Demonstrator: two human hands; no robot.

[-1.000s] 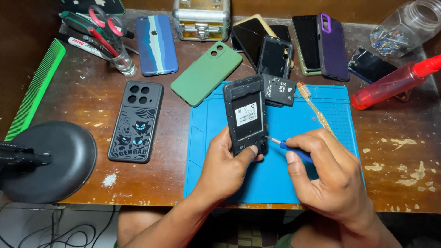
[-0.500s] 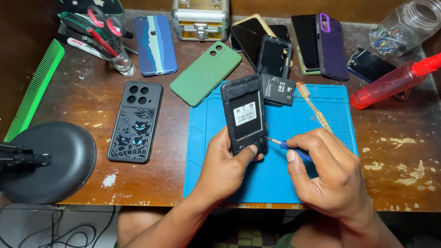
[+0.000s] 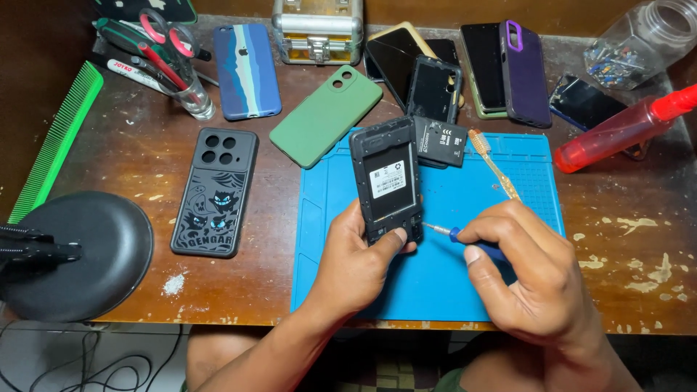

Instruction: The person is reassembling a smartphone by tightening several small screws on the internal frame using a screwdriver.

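While left hand (image 3: 356, 265) grips phone (image 3: 387, 181) | screwdriver (image 3: 465, 238) touches lower corner

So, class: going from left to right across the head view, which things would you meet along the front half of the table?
Black lamp base → dark patterned phone case → left hand gripping the opened black phone → blue-handled screwdriver → right hand holding it.

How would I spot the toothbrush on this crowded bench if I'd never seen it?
Find the blue mat at the table's middle. Along its upper right part, above the right hand, lies the toothbrush, slanted, bristles at the far end. Among the phones and cases, it alone is thin, stick-like and pale amber.
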